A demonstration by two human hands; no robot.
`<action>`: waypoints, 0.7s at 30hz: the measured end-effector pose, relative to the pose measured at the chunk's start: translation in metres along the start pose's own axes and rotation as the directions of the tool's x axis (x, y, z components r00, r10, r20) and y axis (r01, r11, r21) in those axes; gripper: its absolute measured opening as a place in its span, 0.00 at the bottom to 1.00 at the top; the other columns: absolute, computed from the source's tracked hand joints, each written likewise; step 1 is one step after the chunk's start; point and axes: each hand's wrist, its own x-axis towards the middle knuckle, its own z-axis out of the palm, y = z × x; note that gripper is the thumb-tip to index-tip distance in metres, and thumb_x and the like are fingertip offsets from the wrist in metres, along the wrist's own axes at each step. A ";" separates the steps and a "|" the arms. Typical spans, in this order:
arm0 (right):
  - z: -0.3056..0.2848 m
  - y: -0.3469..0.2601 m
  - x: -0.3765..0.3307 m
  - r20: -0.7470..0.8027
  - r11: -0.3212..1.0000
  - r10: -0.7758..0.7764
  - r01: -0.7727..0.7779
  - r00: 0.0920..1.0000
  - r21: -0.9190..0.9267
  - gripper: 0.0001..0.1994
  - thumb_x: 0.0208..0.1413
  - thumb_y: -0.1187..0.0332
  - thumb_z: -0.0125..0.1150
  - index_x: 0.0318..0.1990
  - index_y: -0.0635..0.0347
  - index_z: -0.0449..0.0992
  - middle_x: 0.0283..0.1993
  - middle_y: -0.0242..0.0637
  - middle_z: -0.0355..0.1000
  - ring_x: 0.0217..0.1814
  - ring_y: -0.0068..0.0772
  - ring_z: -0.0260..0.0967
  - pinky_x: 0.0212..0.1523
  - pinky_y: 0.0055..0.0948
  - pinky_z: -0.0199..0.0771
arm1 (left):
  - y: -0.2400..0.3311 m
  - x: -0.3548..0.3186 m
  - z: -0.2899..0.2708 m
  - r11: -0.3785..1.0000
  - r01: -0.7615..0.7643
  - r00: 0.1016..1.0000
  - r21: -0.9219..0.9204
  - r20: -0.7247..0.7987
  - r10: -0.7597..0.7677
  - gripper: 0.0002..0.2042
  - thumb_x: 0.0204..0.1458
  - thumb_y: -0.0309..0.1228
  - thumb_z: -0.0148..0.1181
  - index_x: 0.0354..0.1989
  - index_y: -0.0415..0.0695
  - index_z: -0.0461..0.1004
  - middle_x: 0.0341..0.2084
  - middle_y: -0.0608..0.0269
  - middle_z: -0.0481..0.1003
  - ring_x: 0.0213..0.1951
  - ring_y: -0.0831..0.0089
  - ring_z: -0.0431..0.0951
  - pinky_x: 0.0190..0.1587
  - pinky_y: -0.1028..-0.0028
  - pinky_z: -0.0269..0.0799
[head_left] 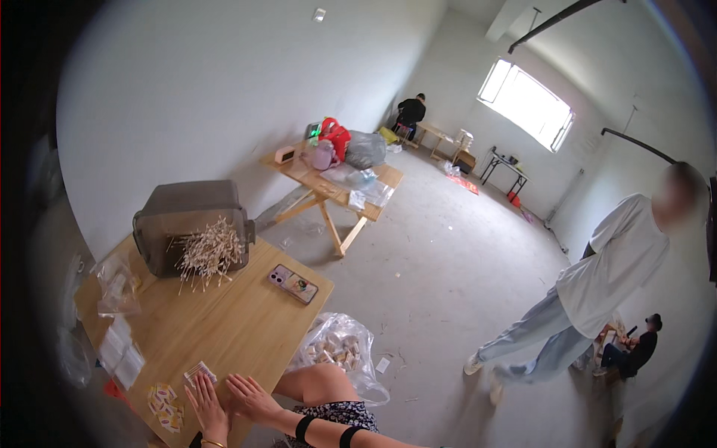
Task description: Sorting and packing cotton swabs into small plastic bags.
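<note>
My left hand lies with fingers stretched out on the wooden table, its fingertips touching a small flat bundle of short sticks, which look like cotton swabs. Close beside it, my right hand rests flat near the table's edge, fingers extended and holding nothing. Several small yellow-and-white printed cards or labels are spread left of my left hand. At the far end of the table, a grey translucent bin lies on its side, with many loose cotton swabs spilling from its opening.
A phone lies near the table's right edge. Clear bags and white papers sit at the left. A plastic bag of small packs stands beside my knee. A person in white walks at right; another table holds bags.
</note>
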 end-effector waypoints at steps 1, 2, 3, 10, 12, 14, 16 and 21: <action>-0.005 0.001 -0.002 0.027 0.999 0.025 -0.025 0.999 -0.026 0.52 0.52 0.50 0.67 0.76 0.60 0.41 0.79 0.46 0.41 0.82 0.45 0.36 0.79 0.45 0.37 | 0.006 0.002 -0.003 0.999 0.028 0.997 -0.018 0.069 -0.027 0.44 0.61 0.57 0.44 0.75 0.37 0.41 0.76 0.48 0.42 0.77 0.57 0.36 0.76 0.47 0.25; -0.010 0.005 -0.004 0.018 0.999 0.028 -0.028 0.999 -0.032 0.52 0.52 0.50 0.67 0.76 0.60 0.41 0.79 0.46 0.41 0.82 0.45 0.36 0.79 0.45 0.37 | 0.011 0.004 -0.005 1.000 0.019 0.998 -0.019 0.063 -0.018 0.44 0.61 0.57 0.44 0.75 0.37 0.41 0.76 0.48 0.42 0.77 0.57 0.36 0.76 0.47 0.25; -0.014 0.009 -0.007 0.034 0.999 0.052 -0.052 0.998 -0.016 0.50 0.53 0.50 0.67 0.76 0.60 0.43 0.79 0.47 0.43 0.82 0.45 0.37 0.79 0.45 0.38 | 0.015 0.006 -0.006 0.999 0.023 0.997 -0.041 0.072 -0.020 0.44 0.61 0.56 0.44 0.75 0.37 0.40 0.76 0.48 0.42 0.77 0.57 0.37 0.76 0.47 0.24; -0.027 0.014 0.000 -0.001 0.999 -0.029 0.029 1.000 0.039 0.42 0.57 0.48 0.62 0.71 0.66 0.54 0.75 0.52 0.51 0.79 0.51 0.42 0.77 0.47 0.43 | -0.016 -0.009 0.006 0.997 0.071 0.975 0.017 -0.210 -0.066 0.42 0.62 0.56 0.43 0.75 0.36 0.41 0.75 0.46 0.45 0.76 0.56 0.41 0.75 0.50 0.26; -0.027 0.020 0.006 -0.008 0.998 0.008 -0.008 1.000 -0.056 0.43 0.59 0.46 0.59 0.73 0.65 0.50 0.77 0.52 0.45 0.81 0.50 0.38 0.78 0.47 0.40 | -0.006 -0.008 -0.002 0.969 0.164 0.968 -0.183 -0.158 -0.194 0.41 0.63 0.57 0.40 0.74 0.36 0.45 0.75 0.48 0.45 0.77 0.58 0.39 0.75 0.50 0.25; -0.025 0.015 0.014 -0.019 0.998 -0.042 0.041 0.999 -0.054 0.44 0.59 0.44 0.58 0.74 0.64 0.49 0.78 0.51 0.44 0.82 0.48 0.37 0.78 0.46 0.38 | -0.014 -0.013 -0.001 0.966 0.210 0.957 -0.149 -0.172 -0.235 0.41 0.64 0.57 0.39 0.74 0.35 0.46 0.75 0.49 0.45 0.77 0.59 0.39 0.75 0.50 0.24; -0.019 0.010 0.024 -0.043 0.996 -0.067 0.064 0.997 -0.066 0.45 0.60 0.43 0.57 0.74 0.63 0.47 0.79 0.50 0.42 0.82 0.46 0.36 0.78 0.46 0.36 | -0.021 -0.015 0.002 0.966 0.228 0.951 -0.124 -0.183 -0.248 0.41 0.64 0.58 0.37 0.74 0.35 0.47 0.75 0.50 0.45 0.77 0.59 0.38 0.75 0.50 0.24; -0.005 0.002 0.049 -0.035 0.979 -0.135 0.128 0.990 -0.159 0.47 0.60 0.42 0.55 0.75 0.64 0.44 0.79 0.51 0.40 0.83 0.47 0.33 0.79 0.46 0.33 | -0.028 0.001 0.008 0.980 0.176 0.958 -0.095 -0.211 -0.193 0.41 0.64 0.60 0.34 0.74 0.39 0.48 0.75 0.53 0.47 0.77 0.59 0.40 0.75 0.49 0.25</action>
